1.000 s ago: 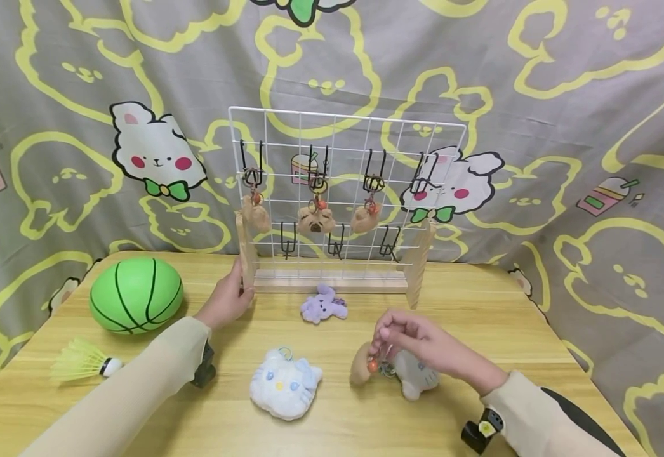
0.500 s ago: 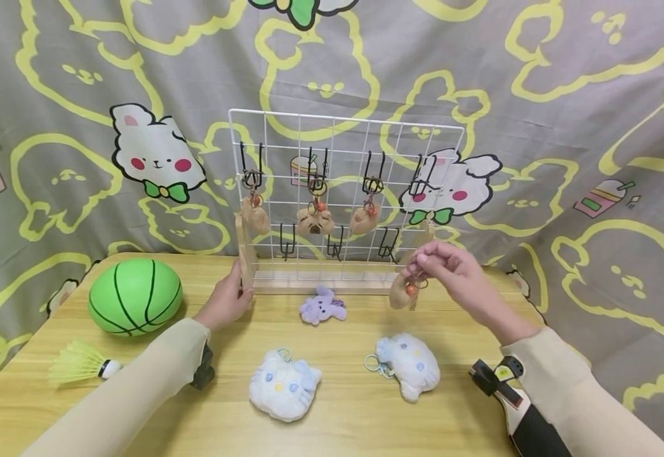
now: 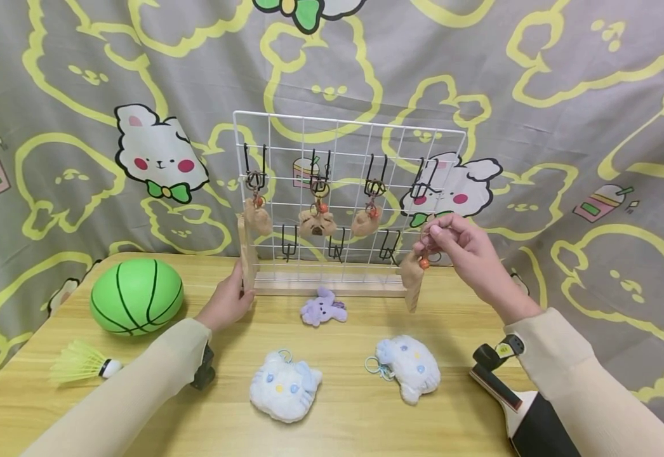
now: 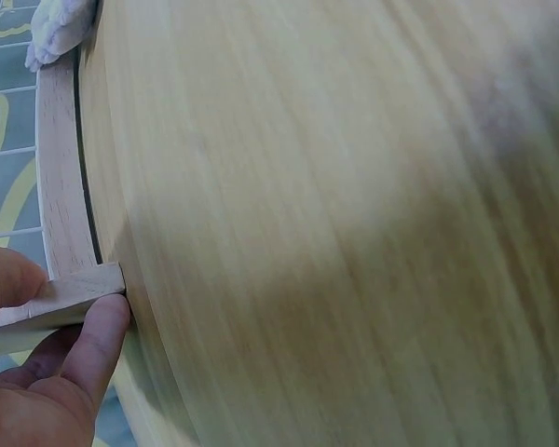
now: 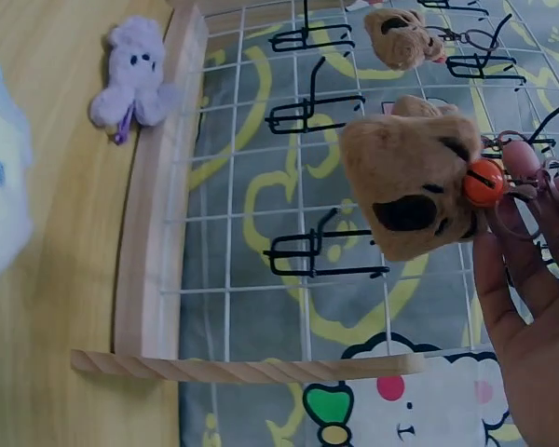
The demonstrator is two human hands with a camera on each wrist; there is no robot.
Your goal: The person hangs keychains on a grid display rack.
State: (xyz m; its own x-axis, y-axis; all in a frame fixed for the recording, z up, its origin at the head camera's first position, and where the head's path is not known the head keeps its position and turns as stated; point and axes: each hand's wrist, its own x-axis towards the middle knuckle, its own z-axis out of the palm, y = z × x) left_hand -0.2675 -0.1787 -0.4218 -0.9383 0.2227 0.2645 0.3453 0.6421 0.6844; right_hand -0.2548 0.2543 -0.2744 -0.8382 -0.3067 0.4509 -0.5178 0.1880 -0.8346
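My left hand (image 3: pixel 229 301) grips the left wooden post (image 3: pixel 247 251) of a white wire-grid display rack; in the left wrist view the thumb and fingers (image 4: pixel 102 335) lie on either side of that post. My right hand (image 3: pixel 463 251) pinches the ring of a brown plush keychain (image 5: pixel 401 182) with an orange bell (image 5: pixel 484 182). The plush hangs in the air in front of the rack's right post. Three similar brown plush keychains, one of them in the middle (image 3: pixel 317 222), hang from black hooks in the upper row. The rightmost upper hook (image 3: pixel 421 189) and the lower hooks (image 3: pixel 389 246) hold nothing.
A purple plush (image 3: pixel 323 308) lies before the rack base. Two white plush cat keychains, left (image 3: pixel 283 387) and right (image 3: pixel 414 368), lie nearer. A green ball (image 3: pixel 136 297) and yellow shuttlecock (image 3: pixel 83 364) are at left, a black paddle (image 3: pixel 543 425) at right. A patterned curtain hangs behind.
My right hand has carried the brown plush keychain up from beside the right white plush to the rack's right post. My left hand stays on the left post.
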